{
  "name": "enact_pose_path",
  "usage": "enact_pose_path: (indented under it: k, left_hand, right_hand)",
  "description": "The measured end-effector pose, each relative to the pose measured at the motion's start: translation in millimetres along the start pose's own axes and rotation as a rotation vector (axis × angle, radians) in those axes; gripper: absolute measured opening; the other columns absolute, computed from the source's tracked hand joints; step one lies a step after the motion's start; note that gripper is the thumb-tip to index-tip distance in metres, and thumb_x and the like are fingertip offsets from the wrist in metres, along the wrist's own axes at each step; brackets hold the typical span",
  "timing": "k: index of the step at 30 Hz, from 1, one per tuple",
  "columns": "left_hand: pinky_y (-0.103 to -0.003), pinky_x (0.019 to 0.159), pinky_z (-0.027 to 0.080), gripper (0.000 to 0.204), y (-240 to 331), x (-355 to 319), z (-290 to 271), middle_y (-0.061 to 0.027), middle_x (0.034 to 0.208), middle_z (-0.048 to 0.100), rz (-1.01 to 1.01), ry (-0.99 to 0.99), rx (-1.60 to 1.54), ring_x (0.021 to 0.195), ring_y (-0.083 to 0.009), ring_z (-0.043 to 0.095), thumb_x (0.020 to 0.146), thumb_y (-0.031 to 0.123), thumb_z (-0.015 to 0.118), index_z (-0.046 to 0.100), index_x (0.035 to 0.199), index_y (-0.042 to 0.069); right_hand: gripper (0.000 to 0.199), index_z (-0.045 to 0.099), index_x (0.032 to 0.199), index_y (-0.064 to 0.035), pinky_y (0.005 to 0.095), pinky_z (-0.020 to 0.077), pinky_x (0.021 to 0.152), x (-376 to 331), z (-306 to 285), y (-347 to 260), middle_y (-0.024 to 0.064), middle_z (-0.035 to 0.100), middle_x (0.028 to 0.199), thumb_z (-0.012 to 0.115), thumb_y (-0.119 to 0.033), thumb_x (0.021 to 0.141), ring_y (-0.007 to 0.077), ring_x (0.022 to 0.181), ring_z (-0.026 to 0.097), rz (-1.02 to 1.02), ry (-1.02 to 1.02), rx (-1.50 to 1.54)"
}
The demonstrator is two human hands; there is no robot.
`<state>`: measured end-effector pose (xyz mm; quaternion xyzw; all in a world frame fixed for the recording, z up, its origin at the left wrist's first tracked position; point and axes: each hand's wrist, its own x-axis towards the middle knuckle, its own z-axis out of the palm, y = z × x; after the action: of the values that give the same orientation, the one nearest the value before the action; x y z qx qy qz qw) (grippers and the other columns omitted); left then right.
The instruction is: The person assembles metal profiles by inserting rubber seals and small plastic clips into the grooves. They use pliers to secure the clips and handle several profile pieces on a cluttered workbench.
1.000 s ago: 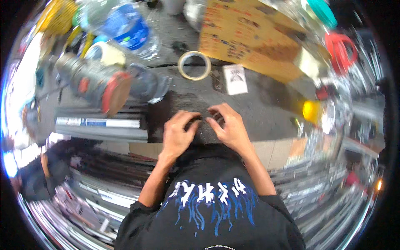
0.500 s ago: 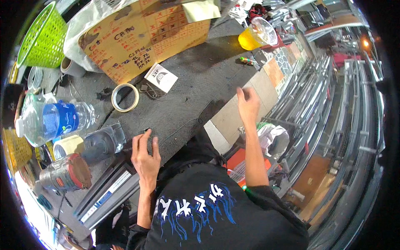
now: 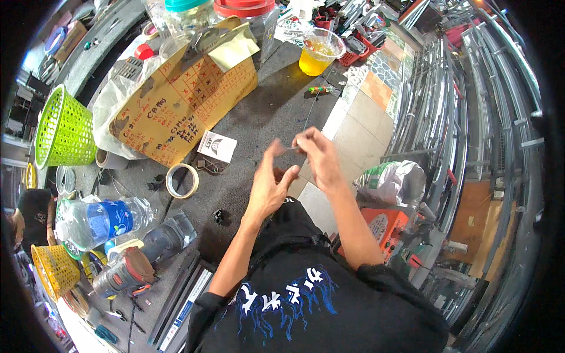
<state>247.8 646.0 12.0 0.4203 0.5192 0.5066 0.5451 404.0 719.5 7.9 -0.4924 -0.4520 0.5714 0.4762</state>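
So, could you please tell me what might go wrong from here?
The cup of yellow drink stands near the edge of the bench, beyond the right hand; a careless reach could tip it and spill the drink.

The left hand and right hand are close together near that edge, so a small thing slipping from the fingers might drop to the tiled floor.

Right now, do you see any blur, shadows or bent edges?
Head view: the bare left hand is motion-blurred toward its fingertips; head view, right side: long silvery metal bars bow along the fisheye rim; head view, top: a dark shadow lies left of the clear plastic cup of yellow liquid.
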Motion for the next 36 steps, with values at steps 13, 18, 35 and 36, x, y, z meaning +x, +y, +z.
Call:
enact_pose_path:
  k: [13,18,35,36]
  left_hand:
    - [-0.040,0.070,0.056,0.019,20.5,-61.8,-34.2,-0.0166,0.081,0.073,0.079,-0.236,0.480,0.074,-0.0314,0.072,0.105,0.017,0.069,0.073,0.099,0.000]
    - [-0.045,0.075,0.059,0.014,24.4,-59.8,-51.1,-0.0132,0.104,0.074,0.097,-0.077,0.956,0.089,-0.0367,0.076,0.102,0.017,0.072,0.074,0.099,0.004]
    - [-0.039,0.078,0.042,0.046,141.7,-67.6,-100.7,0.0043,0.061,0.049,0.372,-0.073,-1.048,0.057,-0.0145,0.048,0.122,0.039,0.032,0.057,0.090,0.016]
    - [-0.039,0.078,0.041,0.047,146.4,-72.9,-106.3,0.0041,0.060,0.046,0.413,-0.044,-1.050,0.057,-0.0142,0.047,0.122,0.037,0.030,0.055,0.088,0.017]
  right_hand:
    - [0.022,0.066,0.109,-0.0035,0.0252,0.0347,0.057,26.5,-151.7,-146.6,-0.0053,0.046,0.073,0.055,-0.022,0.114,0.0074,0.060,0.039,-0.092,0.012,0.692]
    - [0.026,0.064,0.115,0.0010,0.0250,0.0304,0.053,38.8,-182.5,-254.9,-0.0031,0.040,0.073,0.050,-0.021,0.116,0.0062,0.059,0.034,-0.472,0.020,0.488]
    - [0.021,0.074,0.111,-0.0028,0.0413,0.0579,0.088,-18.8,-144.9,-83.0,0.0134,0.078,0.099,0.066,-0.020,0.102,0.0249,0.092,0.073,0.147,-0.379,-1.049]
    - [0.023,0.075,0.111,-0.0020,0.0418,0.0566,0.094,32.1,-188.0,-71.0,0.0125,0.079,0.101,0.063,-0.021,0.104,0.0255,0.096,0.074,-0.185,-0.385,-1.072]
